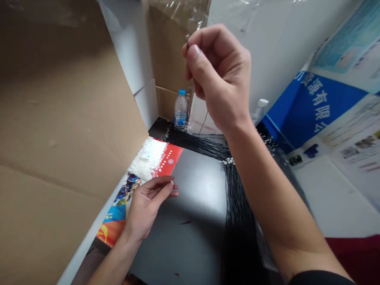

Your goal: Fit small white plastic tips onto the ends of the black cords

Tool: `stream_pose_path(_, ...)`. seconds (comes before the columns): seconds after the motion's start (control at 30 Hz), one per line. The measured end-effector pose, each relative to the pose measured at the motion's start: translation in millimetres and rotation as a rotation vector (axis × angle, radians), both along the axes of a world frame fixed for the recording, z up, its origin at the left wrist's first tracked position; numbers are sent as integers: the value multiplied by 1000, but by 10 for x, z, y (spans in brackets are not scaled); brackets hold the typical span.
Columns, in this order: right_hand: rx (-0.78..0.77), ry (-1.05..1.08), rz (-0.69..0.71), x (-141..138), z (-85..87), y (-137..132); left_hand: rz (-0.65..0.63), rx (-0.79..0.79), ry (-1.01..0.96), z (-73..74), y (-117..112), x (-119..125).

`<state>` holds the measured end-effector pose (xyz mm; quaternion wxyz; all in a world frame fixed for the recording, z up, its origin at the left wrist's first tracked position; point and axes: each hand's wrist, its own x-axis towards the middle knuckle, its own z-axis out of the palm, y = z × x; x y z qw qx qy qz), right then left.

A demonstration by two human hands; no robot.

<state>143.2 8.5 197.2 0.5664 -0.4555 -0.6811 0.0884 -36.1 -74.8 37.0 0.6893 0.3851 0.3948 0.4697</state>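
My right hand is raised high in front of the wall, finger and thumb pinched on a thin black wire. Part of that wire hangs below the hand, and a small pale tip shows at the fingertips. Lower down, my left hand hovers over the grey tabletop, pinching a small white piece. Just beyond it lies a heap of small white pieces on a red printed sheet. Bundles of black wires with white ends lie beneath my right forearm.
A large cardboard panel stands close on the left. At the back are a blue-capped water bottle and a white-capped bottle. More black wires lie along the back edge. A blue printed poster leans at right.
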Motion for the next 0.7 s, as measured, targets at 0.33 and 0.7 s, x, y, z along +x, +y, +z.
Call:
stream_pose_path(0.33, -669, -640, 98, 45, -272, -1178, -152, 68, -46, 120, -132, 136)
stream_pose_path(0.7, -824, -163, 69, 79, -667, -1752, -313, -56, -162, 267, -431, 215)
